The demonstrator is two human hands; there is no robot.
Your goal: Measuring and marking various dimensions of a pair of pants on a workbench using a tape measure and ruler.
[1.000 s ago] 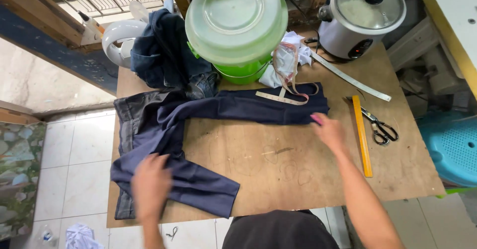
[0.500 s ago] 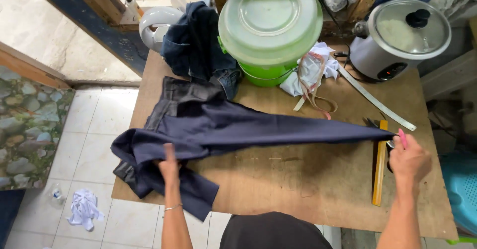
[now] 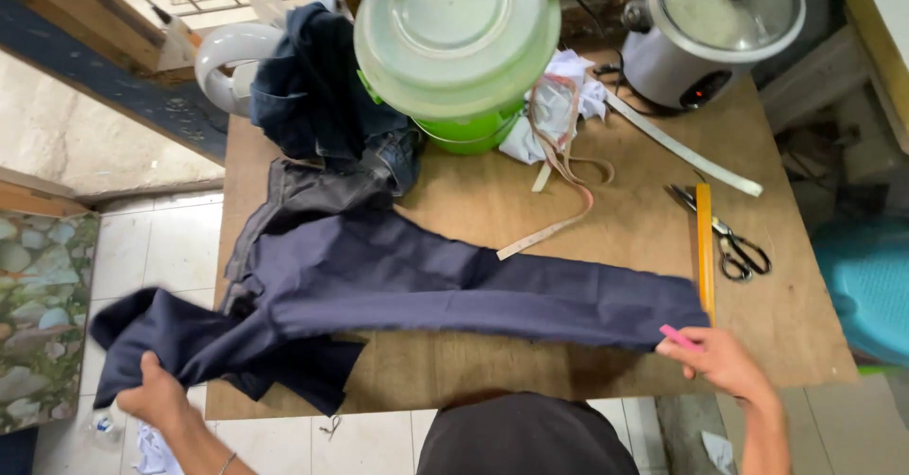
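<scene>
Your left hand grips the trousers off the bench edge; your right hand, pinching pink chalk, pins the hem. Keep the leg taut and flat, beside the yellow ruler.

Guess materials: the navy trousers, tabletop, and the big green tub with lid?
Navy trousers: woven cloth, matte; they drape and crease between the hands. Tabletop: likely plywood, bare and unvarnished; grain and stains show. Green tub and pale lid: plastic, smooth, slightly glossy; the lid looks translucent.
</scene>
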